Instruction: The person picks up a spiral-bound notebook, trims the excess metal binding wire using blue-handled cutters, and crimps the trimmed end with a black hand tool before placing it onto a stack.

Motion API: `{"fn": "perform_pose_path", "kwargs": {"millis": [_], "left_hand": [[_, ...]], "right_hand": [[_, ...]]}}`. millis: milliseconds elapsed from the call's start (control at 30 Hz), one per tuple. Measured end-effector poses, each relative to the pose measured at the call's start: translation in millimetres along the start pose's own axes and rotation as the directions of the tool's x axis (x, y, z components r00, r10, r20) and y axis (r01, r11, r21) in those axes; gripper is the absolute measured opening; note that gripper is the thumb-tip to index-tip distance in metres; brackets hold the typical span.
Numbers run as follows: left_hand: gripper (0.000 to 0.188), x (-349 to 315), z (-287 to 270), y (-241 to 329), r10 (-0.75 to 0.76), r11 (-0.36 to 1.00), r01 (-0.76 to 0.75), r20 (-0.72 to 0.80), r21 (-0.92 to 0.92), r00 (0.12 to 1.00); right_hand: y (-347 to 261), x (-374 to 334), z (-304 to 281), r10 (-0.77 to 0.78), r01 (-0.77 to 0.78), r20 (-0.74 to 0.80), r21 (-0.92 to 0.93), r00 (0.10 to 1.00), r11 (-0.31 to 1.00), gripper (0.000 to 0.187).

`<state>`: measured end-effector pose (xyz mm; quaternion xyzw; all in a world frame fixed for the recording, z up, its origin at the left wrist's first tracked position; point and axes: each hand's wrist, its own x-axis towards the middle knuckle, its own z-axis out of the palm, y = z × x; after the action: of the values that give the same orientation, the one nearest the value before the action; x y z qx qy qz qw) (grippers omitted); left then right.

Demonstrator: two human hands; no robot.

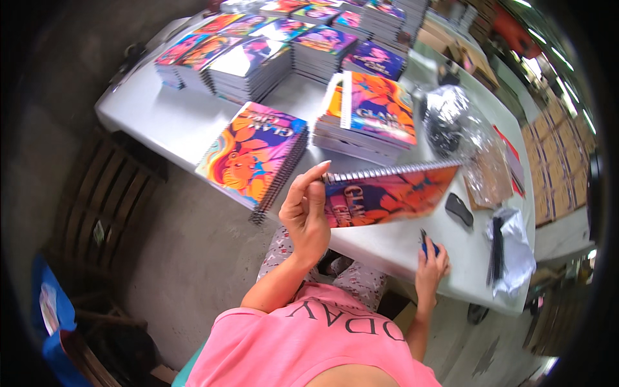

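Observation:
My left hand [305, 216] pinches one end of a spiral-bound notebook [387, 200] with a colorful cover. The notebook is tilted up on its edge above the table's near side, its wire spine on top. At the table's near edge, my right hand [431, 269] is closed round a small blue-handled tool with a dark tip, which looks like pliers [427, 245]; the fingers partly cover it. Left of the held notebook lies a small stack of matching notebooks [255, 155] by the table edge. Just behind it stands another stack [377, 113], its top notebook turned differently.
Many tall stacks of notebooks [248, 64] fill the far side of the white table [155, 122]. To the right are crumpled clear plastic [451, 119], a black computer mouse [459, 210] and a bundle of black wire strips [496, 251] on silvery wrapping. Cartons [558, 161] stand beyond.

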<state>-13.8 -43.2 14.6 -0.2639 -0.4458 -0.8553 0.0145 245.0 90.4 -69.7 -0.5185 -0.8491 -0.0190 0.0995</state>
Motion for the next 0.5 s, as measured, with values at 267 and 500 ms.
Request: {"fn": "perform_pose_path", "kwargs": {"millis": [267, 500], "left_hand": [[0.012, 22, -34, 61, 0.006, 0.957, -0.063, -0.199, -0.282, 0.980], [0.018, 81, -116, 63, 0.168, 0.891, -0.016, -0.297, 0.454, 0.940]], "right_hand": [[-125, 65, -87, -0.256, 0.281, -0.367, 0.906, 0.895, -0.315, 0.059], [-303, 159, -108, -0.415, 0.431, -0.360, 0.898, 0.836, 0.089, 0.047]]}}
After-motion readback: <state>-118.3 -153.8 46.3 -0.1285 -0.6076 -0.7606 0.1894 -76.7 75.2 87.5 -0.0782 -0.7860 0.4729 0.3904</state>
